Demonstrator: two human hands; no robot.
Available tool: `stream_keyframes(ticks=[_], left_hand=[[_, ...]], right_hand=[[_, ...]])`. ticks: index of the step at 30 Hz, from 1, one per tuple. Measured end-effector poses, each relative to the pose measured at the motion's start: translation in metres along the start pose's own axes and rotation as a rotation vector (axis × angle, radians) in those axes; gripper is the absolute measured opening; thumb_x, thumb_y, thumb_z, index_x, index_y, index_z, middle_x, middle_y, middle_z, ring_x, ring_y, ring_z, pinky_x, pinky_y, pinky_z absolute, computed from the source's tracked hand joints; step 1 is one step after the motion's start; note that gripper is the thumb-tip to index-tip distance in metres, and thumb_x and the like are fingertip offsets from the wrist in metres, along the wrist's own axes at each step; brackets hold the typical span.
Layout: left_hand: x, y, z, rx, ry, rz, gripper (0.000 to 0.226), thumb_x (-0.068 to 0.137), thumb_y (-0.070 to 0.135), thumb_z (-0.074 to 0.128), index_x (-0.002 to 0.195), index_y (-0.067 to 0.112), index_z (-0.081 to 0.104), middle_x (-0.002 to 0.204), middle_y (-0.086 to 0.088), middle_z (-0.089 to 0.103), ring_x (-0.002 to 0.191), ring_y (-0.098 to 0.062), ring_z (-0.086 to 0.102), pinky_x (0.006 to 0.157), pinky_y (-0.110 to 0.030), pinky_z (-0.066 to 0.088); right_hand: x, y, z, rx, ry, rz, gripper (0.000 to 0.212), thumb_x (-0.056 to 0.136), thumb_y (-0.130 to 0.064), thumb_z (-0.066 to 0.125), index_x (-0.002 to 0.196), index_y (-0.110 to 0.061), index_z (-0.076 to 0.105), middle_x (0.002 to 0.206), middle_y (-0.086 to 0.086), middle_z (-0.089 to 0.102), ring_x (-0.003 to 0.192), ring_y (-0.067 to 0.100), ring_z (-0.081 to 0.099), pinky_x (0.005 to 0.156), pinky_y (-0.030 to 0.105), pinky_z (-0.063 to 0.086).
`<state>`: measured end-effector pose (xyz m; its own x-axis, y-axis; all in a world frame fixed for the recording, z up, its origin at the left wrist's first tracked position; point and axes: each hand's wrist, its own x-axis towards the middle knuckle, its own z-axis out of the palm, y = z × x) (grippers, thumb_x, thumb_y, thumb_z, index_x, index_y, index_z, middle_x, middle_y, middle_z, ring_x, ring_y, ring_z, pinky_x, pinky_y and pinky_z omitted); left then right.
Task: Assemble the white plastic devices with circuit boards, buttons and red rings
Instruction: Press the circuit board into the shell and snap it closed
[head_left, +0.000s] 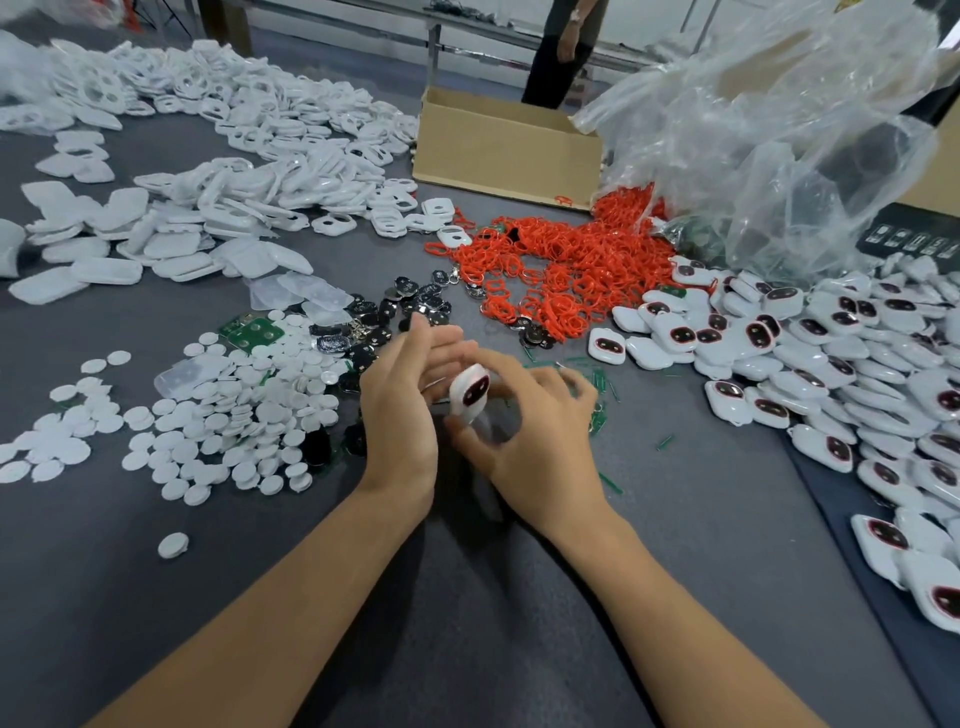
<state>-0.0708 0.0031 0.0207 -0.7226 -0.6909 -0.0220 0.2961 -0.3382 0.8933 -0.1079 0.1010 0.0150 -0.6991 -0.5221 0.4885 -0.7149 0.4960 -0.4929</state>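
Head view. A small white plastic device with a dark, red-rimmed oval window (470, 392) is held just above the grey table surface (467, 613), near its middle. The device is pinched by the right hand (535, 431), thumb beneath its lower end and curled index finger arched over its right side. The left hand (400, 395) is set against the device's left edge with fingers nearly straight and relaxed, not clenched; the exact contact is blurred.

To the left, a spread of white round plastic discs (234, 415) is seen, with a green circuit board (252, 330) lying at its far edge. Black and silver coin-shaped metal parts (405, 306) are scattered just beyond the hands. A heap of red rubber rings (561, 260) lies farther back, in front of an open brown cardboard box (509, 150) and touching a crumpled clear plastic bag (779, 130). White plastic shell halves (234, 156) are piled across the far left. Finished white devices with red-rimmed windows (831, 364) are heaped along the right side. A standing person (561, 52) is partly visible behind the box.
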Motion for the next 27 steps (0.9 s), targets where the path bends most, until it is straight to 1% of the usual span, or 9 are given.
stream_keyframes(ticks=[3,6,7,10,14,17,19,23,27], left_hand=[[0.0,-0.002,0.002,0.043,0.005,0.019,0.021,0.096,0.013,0.051,0.095,0.005,0.07,0.079,-0.001,0.073,0.071,-0.008,0.067,0.06,-0.018,0.05],[0.002,-0.004,0.001,0.127,0.038,0.027,0.015,0.088,0.003,0.061,0.092,0.011,0.072,0.077,0.001,0.072,0.074,-0.013,0.066,0.075,-0.031,0.054],[0.002,-0.005,0.0,0.15,0.047,0.028,0.016,0.087,0.002,0.062,0.092,0.015,0.071,0.074,0.004,0.073,0.074,-0.012,0.066,0.079,-0.034,0.054],[0.003,-0.007,-0.001,0.155,0.046,0.023,0.021,0.086,-0.002,0.062,0.097,0.014,0.069,0.074,0.002,0.074,0.073,-0.012,0.069,0.079,-0.033,0.056],[0.005,-0.01,-0.001,0.183,0.033,0.042,0.024,0.088,-0.005,0.057,0.099,0.013,0.068,0.084,-0.007,0.075,0.084,-0.021,0.072,0.082,-0.036,0.057],[0.003,-0.009,-0.001,0.164,-0.019,0.03,0.022,0.089,-0.003,0.059,0.094,0.015,0.071,0.082,-0.004,0.075,0.079,-0.015,0.072,0.072,-0.026,0.058],[0.002,-0.009,-0.001,0.192,-0.064,0.034,0.023,0.088,-0.002,0.062,0.094,0.018,0.071,0.085,-0.002,0.076,0.081,-0.013,0.072,0.073,-0.025,0.058],[0.001,-0.008,-0.001,0.268,-0.102,0.098,0.029,0.088,-0.005,0.061,0.097,0.02,0.071,0.09,0.001,0.075,0.084,-0.007,0.071,0.08,-0.02,0.054],[-0.001,-0.006,-0.001,0.285,-0.16,0.127,0.03,0.086,-0.008,0.061,0.097,0.019,0.071,0.089,0.003,0.075,0.079,-0.001,0.069,0.074,-0.012,0.05]], right_hand=[[0.004,0.001,-0.004,0.137,0.007,0.011,0.062,0.074,-0.023,0.069,0.134,-0.026,0.053,0.1,-0.001,0.066,0.092,0.019,0.058,0.084,0.031,0.043],[0.005,0.006,-0.004,0.151,-0.053,0.034,0.065,0.076,-0.019,0.076,0.136,-0.021,0.051,0.089,-0.004,0.066,0.075,0.009,0.055,0.076,0.026,0.046],[0.005,0.007,-0.005,0.164,-0.044,0.059,0.063,0.075,-0.019,0.077,0.133,-0.019,0.053,0.085,-0.004,0.067,0.07,0.007,0.055,0.072,0.023,0.045],[0.006,0.011,-0.006,0.232,-0.004,0.117,0.05,0.073,-0.018,0.078,0.119,-0.019,0.057,0.09,-0.01,0.07,0.076,0.005,0.059,0.071,0.016,0.045],[0.007,0.014,-0.007,0.241,0.009,0.121,0.037,0.072,-0.012,0.078,0.104,-0.02,0.062,0.088,-0.013,0.066,0.075,0.007,0.06,0.072,0.025,0.049],[0.009,0.014,-0.009,0.279,0.035,0.136,0.037,0.069,-0.011,0.08,0.099,-0.024,0.062,0.085,-0.014,0.065,0.07,0.008,0.059,0.066,0.022,0.048],[0.01,0.014,-0.011,0.362,0.031,0.188,0.037,0.068,-0.011,0.082,0.096,-0.025,0.061,0.082,-0.011,0.066,0.063,0.01,0.058,0.06,0.02,0.047],[0.012,0.016,-0.014,0.64,-0.111,0.354,0.026,0.081,0.001,0.069,0.104,-0.011,0.062,0.083,0.005,0.071,0.066,0.018,0.063,0.067,0.032,0.055],[0.012,0.018,-0.013,0.834,-0.239,0.429,0.022,0.089,0.007,0.055,0.103,-0.008,0.062,0.082,0.008,0.068,0.073,0.016,0.06,0.061,0.02,0.049]])
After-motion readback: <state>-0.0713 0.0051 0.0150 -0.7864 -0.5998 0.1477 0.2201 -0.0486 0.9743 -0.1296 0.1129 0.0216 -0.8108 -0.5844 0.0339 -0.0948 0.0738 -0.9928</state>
